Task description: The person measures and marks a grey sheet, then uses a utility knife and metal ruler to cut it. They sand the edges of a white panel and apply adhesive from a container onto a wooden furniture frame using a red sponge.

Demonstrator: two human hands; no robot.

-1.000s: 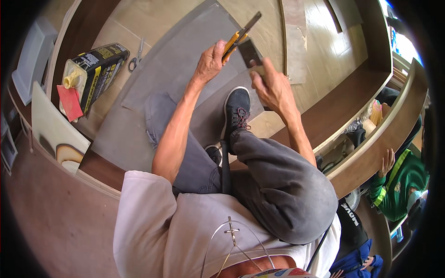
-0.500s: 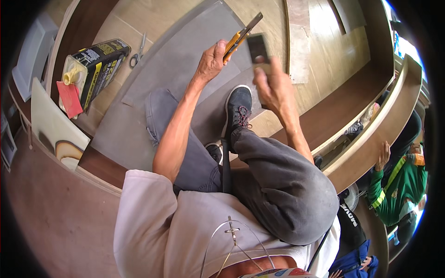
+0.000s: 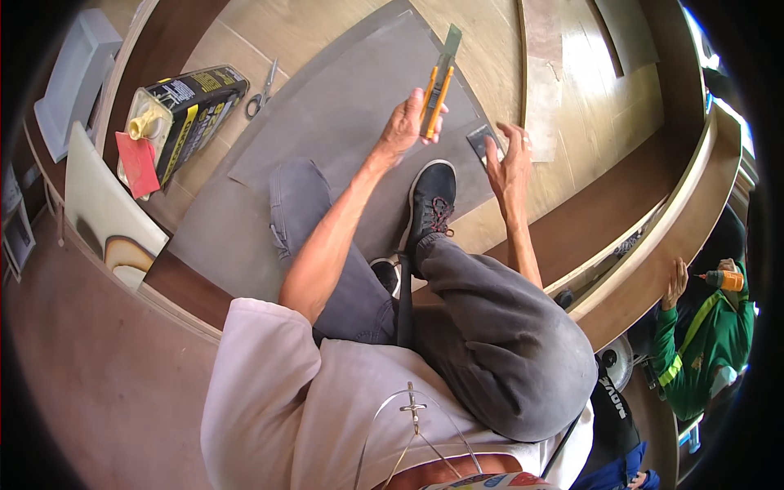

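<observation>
Just ahead of the dark shoe (image 3: 433,200), I can see the orange utility knife (image 3: 439,86) raised in the seated person's left hand (image 3: 406,124), its fingers wrapped around the handle and its wide blade pointing up and away from the shoe. Ahead of that same shoe and to its right, the right hand (image 3: 510,162) has its thumb against a dark flat plate (image 3: 480,140), the other fingers loosely bent and spread; from where I stand I cannot tell whether they grasp it. Beneath the shoe and reaching well past it on the left and ahead lies a large gray sheet (image 3: 327,106). Well to the left of the shoe sits a black and yellow can (image 3: 200,114) tipped on its side, its cream spout facing the person, with a red piece (image 3: 139,165) beside the spout. Also left of the shoe, nearer than the can, scissors (image 3: 262,91) lie on the floor next to the sheet. Ahead and to the right of the shoe runs a narrow wooden board (image 3: 543,82), and far off to its right a person in green (image 3: 702,359) has a hand on a curved plank (image 3: 637,282)
</observation>
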